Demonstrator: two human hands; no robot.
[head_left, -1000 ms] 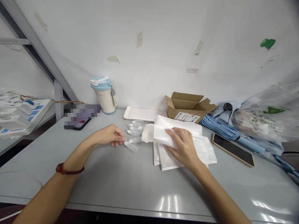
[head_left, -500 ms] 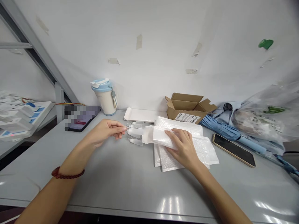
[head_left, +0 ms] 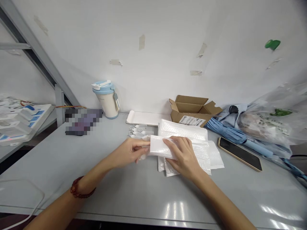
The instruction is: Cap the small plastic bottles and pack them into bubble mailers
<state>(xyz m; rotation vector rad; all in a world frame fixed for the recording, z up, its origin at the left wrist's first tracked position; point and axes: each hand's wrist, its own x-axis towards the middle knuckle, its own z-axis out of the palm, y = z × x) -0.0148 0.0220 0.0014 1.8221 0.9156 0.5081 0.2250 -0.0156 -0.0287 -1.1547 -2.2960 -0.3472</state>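
A white bubble mailer (head_left: 158, 146) lies crosswise above other bubble mailers (head_left: 182, 128), its mouth turned left. My right hand (head_left: 183, 156) grips its body, thumb below and fingers spread over the top. At the mouth, my left hand (head_left: 130, 150) is closed, thumb and forefinger at the flap end; the fingertips are partly hidden by the mailer. Whatever is inside the mailer does not show. Just behind my left hand lie several small clear plastic pieces with white ends and loops (head_left: 137, 130).
An open cardboard box (head_left: 192, 110) stands behind the mailers, with a white flat packet (head_left: 146, 117) to its left. A blue-lidded tumbler (head_left: 106, 100) is at back left, near a partly blurred tablet (head_left: 94, 116). On the right are a phone (head_left: 240, 154) and folded blue umbrella (head_left: 230, 132).
My left hand has moved right and nearer, up to the mailer's mouth. The clear piece it pinched, partly inside the mailer before, is out of sight. My right hand keeps its grip.
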